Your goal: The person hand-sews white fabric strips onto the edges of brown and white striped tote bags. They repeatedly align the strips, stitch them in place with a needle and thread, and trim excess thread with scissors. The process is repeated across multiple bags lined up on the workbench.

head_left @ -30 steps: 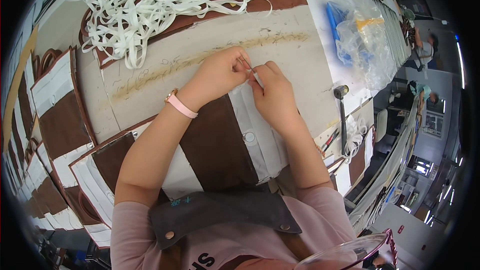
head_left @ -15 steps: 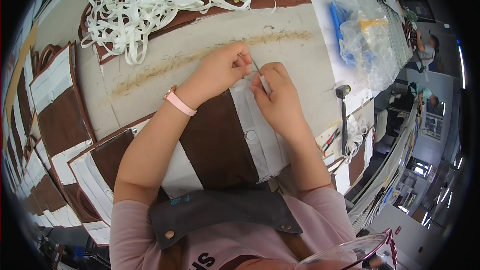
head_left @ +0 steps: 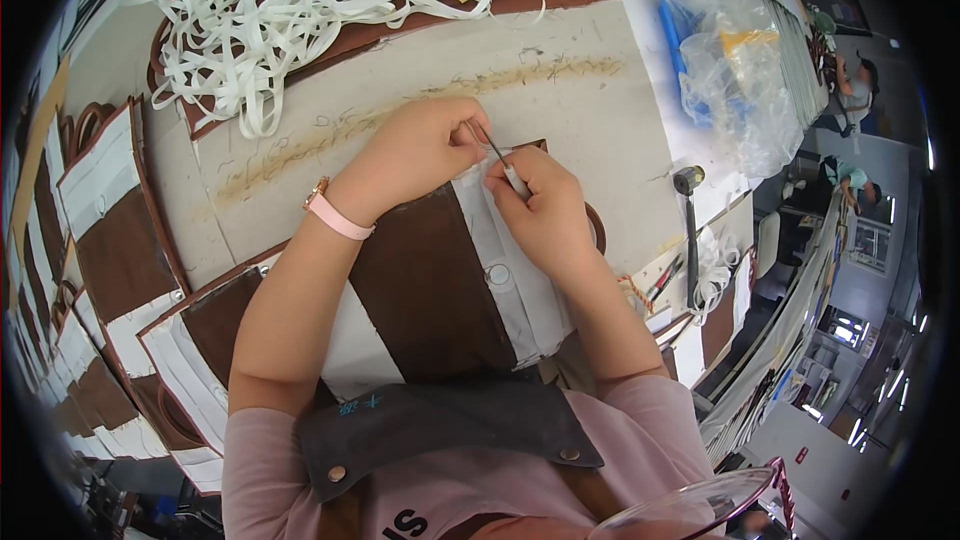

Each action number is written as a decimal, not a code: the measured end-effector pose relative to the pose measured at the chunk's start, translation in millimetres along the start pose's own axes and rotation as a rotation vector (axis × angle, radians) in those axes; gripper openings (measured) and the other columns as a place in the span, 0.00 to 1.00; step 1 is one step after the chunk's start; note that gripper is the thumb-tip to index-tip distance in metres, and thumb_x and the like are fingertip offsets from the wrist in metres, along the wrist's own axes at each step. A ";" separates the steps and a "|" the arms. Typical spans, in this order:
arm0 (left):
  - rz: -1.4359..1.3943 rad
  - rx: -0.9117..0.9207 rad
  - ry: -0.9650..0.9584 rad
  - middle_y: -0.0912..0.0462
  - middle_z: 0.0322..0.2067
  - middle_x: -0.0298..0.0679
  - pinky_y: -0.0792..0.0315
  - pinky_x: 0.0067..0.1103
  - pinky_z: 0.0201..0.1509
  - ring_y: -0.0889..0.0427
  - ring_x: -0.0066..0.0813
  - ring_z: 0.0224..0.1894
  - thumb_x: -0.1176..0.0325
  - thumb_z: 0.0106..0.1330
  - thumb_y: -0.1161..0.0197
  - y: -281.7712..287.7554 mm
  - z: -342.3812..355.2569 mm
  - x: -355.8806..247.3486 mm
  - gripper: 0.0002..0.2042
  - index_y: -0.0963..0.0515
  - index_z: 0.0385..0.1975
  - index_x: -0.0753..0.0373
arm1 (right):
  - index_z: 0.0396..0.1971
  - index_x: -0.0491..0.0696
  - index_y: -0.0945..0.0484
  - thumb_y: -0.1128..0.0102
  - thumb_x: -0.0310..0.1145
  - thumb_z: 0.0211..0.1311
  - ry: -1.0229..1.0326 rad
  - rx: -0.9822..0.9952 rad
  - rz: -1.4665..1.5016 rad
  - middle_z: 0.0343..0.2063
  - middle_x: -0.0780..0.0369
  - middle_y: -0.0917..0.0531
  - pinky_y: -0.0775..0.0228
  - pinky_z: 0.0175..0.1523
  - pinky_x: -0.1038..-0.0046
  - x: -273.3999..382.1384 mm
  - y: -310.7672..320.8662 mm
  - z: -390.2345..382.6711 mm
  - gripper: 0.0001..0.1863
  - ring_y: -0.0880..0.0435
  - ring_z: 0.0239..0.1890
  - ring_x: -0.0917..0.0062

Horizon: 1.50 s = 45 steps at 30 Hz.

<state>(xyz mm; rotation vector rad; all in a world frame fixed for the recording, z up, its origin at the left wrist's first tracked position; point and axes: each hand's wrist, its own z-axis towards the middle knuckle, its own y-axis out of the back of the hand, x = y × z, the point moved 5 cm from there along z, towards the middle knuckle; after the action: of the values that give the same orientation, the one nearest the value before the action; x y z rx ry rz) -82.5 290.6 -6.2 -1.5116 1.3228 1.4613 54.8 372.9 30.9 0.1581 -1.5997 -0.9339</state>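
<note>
In my right hand (head_left: 545, 205), closed fingers grip an awl-like tool (head_left: 515, 181) with a pale handle and a thin metal shaft pointing up and left. Beside the shaft's end, my left hand (head_left: 430, 145) is pinched shut; what its fingertips hold, if anything, is hidden. Beneath both hands lies a brown and white panel (head_left: 430, 280), its near edge against my apron. A round ring-like mark (head_left: 497, 274) shows on its white band. Part of a brown loop (head_left: 598, 228) curves out past my right wrist.
Tangled white tape (head_left: 270, 20) covers a brown piece at the far side. A hammer (head_left: 688, 230) lies to the right, below a clear plastic bag (head_left: 745, 90). More brown and white panels (head_left: 125, 230) are stacked at left. Two people are in the right background.
My left hand has moved slightly left and down. My right hand has shifted left and down, turning so the tool's handle and shaft show more clearly. Part of the brown loop now shows.
</note>
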 end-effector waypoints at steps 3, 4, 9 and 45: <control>0.002 -0.022 0.075 0.18 0.30 0.34 0.25 0.18 0.37 0.19 0.18 0.32 0.79 0.60 0.39 0.7 -1.7 -5.6 0.07 0.23 0.38 0.66 | 0.32 0.42 0.21 0.36 0.22 0.59 -0.002 0.069 0.052 0.26 0.61 0.21 0.33 0.36 0.74 1.5 -0.4 -0.7 0.03 0.26 0.27 0.76; 0.001 -0.038 0.060 0.18 0.30 0.34 0.25 0.19 0.37 0.19 0.19 0.32 0.80 0.60 0.39 0.0 -1.7 -4.2 0.07 0.24 0.38 0.66 | 0.32 0.42 0.21 0.36 0.22 0.59 -0.029 0.089 0.083 0.26 0.62 0.22 0.33 0.36 0.75 0.3 0.1 -0.6 0.02 0.27 0.27 0.77; 0.069 -0.123 0.001 0.17 0.29 0.36 0.25 0.21 0.37 0.18 0.23 0.32 0.79 0.60 0.38 -1.1 -4.9 -5.4 0.07 0.24 0.37 0.65 | 0.32 0.41 0.20 0.36 0.23 0.60 -0.168 0.215 0.162 0.24 0.65 0.23 0.36 0.35 0.77 -0.1 4.2 3.4 0.02 0.30 0.28 0.84; 0.861 -0.348 -0.354 0.24 0.43 0.41 0.25 0.30 0.47 0.22 0.39 0.43 0.79 0.55 0.40 -42.4 -62.6 -20.0 0.21 0.20 0.51 0.65 | 0.32 0.41 0.23 0.38 0.23 0.58 -0.143 0.015 -0.169 0.26 0.54 0.19 0.27 0.33 0.67 -16.5 12.6 21.4 0.04 0.18 0.27 0.62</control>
<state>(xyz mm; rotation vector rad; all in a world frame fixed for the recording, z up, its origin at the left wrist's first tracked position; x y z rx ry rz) -20.3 248.6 15.9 -0.7880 1.6300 2.4604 45.4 400.9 27.1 0.2446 -1.7458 -1.0843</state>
